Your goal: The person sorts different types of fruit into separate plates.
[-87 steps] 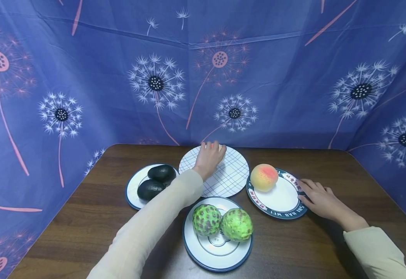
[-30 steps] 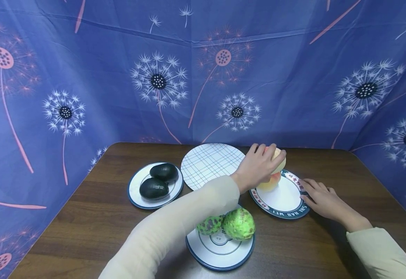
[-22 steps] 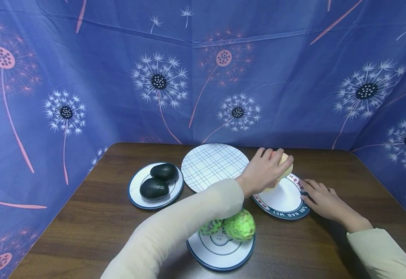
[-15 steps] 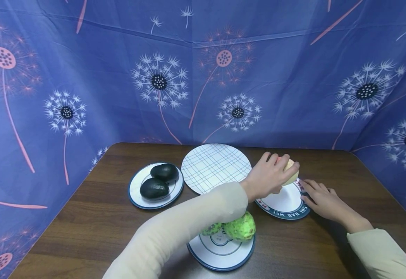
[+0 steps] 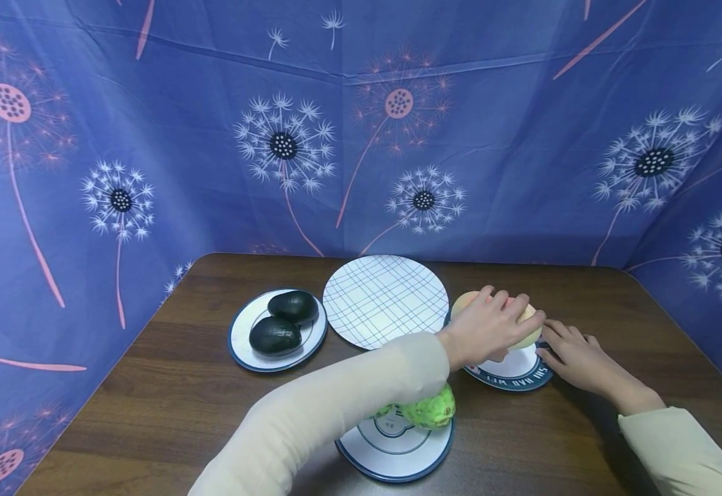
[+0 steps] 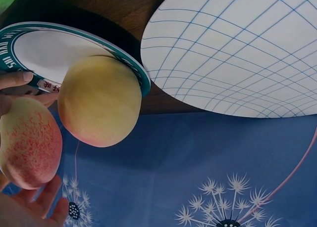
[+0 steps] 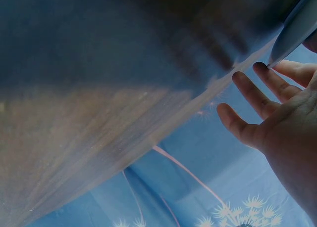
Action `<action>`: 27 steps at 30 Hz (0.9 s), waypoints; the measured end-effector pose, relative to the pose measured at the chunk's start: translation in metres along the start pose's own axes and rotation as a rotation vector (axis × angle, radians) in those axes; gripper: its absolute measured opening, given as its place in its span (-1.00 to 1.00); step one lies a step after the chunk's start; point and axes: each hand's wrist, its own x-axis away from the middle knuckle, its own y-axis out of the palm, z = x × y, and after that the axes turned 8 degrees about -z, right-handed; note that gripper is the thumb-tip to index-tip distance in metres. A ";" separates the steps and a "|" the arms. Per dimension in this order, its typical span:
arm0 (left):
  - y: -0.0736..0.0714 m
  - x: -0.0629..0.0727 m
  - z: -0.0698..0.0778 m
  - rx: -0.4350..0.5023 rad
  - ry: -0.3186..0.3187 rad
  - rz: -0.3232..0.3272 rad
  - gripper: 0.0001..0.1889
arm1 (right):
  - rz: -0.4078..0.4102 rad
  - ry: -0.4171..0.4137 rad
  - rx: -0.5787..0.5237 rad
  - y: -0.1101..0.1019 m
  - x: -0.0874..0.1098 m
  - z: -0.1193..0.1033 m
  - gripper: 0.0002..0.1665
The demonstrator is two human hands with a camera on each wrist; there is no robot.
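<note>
My left hand (image 5: 491, 329) grips a peach (image 5: 527, 327) over the plate with lettering on its green rim (image 5: 516, 383). A second peach (image 6: 99, 101) sits on that plate, beside the held peach (image 6: 32, 145) in the left wrist view; my left hand partly hides it in the head view. My right hand (image 5: 584, 359) lies at the plate's right side, its fingers at the rim. In the right wrist view the right hand (image 7: 290, 111) has its fingers spread, with fingertips right at the plate's edge (image 7: 294, 34).
A checked plate (image 5: 386, 300) stands at the back middle. Two dark avocados (image 5: 275, 335) lie on a blue-rimmed plate (image 5: 237, 344) at left. In front, another plate (image 5: 395, 458) bears green bumpy fruits (image 5: 432, 408), partly behind my left sleeve. A blue dandelion-print cloth (image 5: 336, 172) hangs behind the table (image 5: 150, 406).
My left hand has carried a peach from the checked plate rightward, then lowered it to the lettered plate beside the other peach. The right hand has stayed at the rim.
</note>
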 end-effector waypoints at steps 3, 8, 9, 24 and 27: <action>-0.001 0.000 0.002 -0.019 0.026 -0.035 -0.20 | 0.005 -0.006 0.001 0.000 0.000 0.001 -0.34; -0.001 -0.001 0.005 -0.009 0.058 -0.088 -0.22 | 0.014 -0.019 0.008 0.000 0.000 0.001 -0.37; -0.001 -0.002 0.005 -0.003 0.062 -0.098 -0.22 | 0.014 -0.021 0.007 0.000 0.001 0.001 -0.37; 0.009 -0.005 0.013 -0.071 0.119 -0.160 -0.20 | 0.010 -0.024 0.002 0.001 0.001 0.001 -0.32; 0.009 -0.005 0.014 -0.091 0.123 -0.177 -0.19 | 0.015 -0.023 0.003 0.001 0.001 0.001 -0.33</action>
